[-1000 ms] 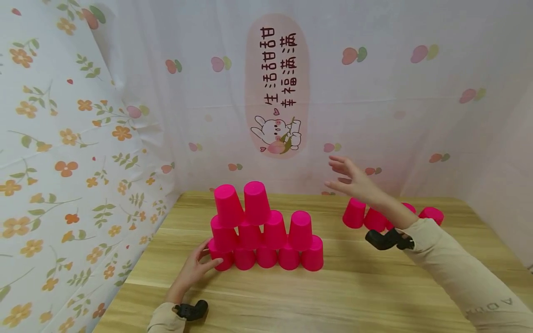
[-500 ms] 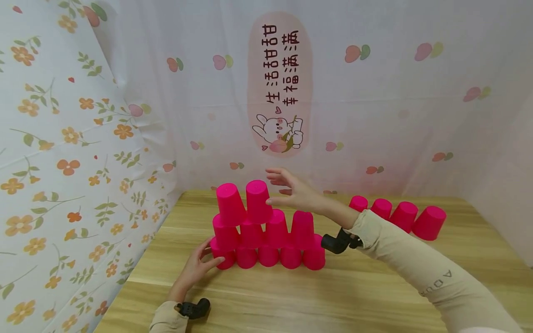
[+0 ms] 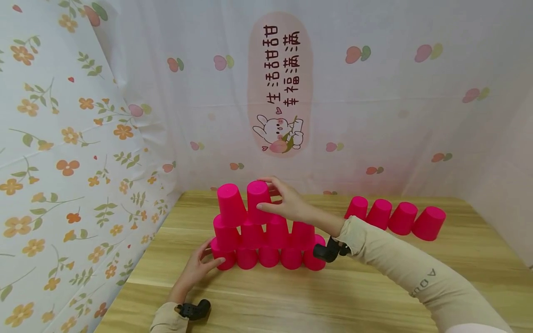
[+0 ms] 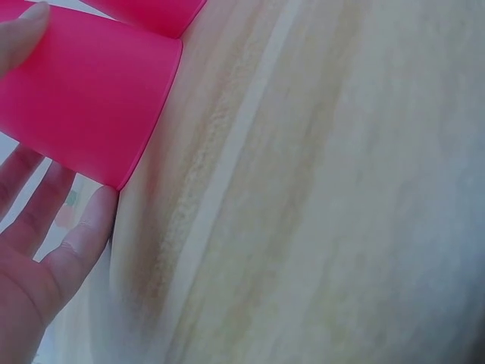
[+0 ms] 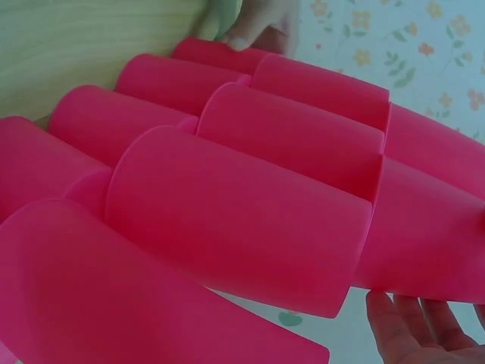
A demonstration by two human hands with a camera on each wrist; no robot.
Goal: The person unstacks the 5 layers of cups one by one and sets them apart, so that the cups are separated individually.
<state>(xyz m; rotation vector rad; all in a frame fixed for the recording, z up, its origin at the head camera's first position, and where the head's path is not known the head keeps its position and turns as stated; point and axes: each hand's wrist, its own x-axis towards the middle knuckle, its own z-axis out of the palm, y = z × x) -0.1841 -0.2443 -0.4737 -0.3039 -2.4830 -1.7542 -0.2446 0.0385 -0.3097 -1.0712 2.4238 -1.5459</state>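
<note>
Upturned pink cups form a pyramid on the wooden table, with two cups in its top row. My right hand reaches over from the right and grips the top right cup, thumb on its front and fingers behind its base. The right wrist view shows this cup close up, with my fingers below it. My left hand holds the bottom-left cup between thumb and fingers. In the left wrist view the same cup lies against my fingers.
Several more upturned pink cups stand in a row at the back right of the table. Patterned cloth walls close in the left and the back. Bare table lies in front of the pyramid and to its right.
My right hand swept left from above the row of loose cups to the pyramid and closed on the top right cup. The left hand has stayed on the bottom-left cup.
</note>
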